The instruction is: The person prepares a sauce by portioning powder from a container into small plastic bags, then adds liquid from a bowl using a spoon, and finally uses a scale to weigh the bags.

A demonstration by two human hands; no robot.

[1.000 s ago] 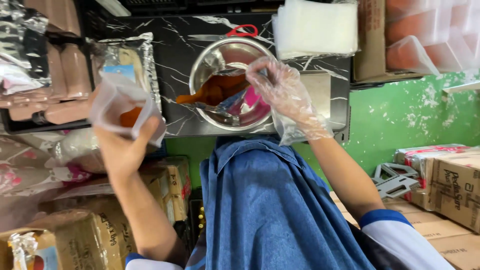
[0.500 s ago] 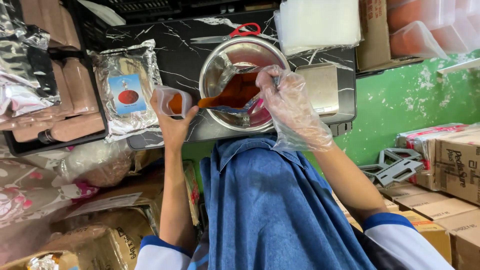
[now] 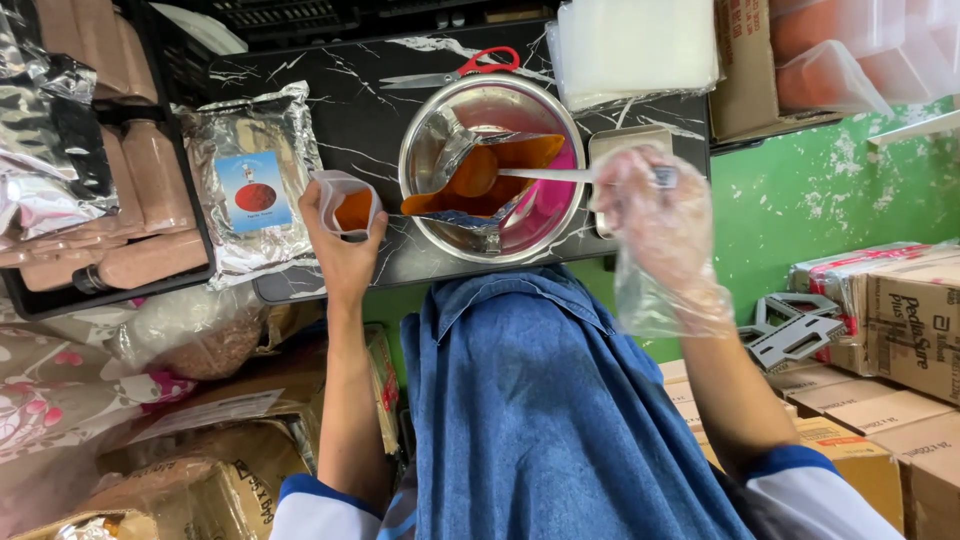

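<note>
A black marble-patterned worktop (image 3: 360, 90) is stretching across the top, and a worn green floor (image 3: 830, 210) with chipped paint is showing beneath it on the right. Cardboard boxes (image 3: 890, 400) are crowding both lower corners, and even light is falling over everything.

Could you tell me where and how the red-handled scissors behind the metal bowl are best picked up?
Grip the scissors by the red handle loops, coming straight down from above: they lie flat on the black marble top, loops exposed just behind the metal bowl rim, blades pointing away to the left.
</note>
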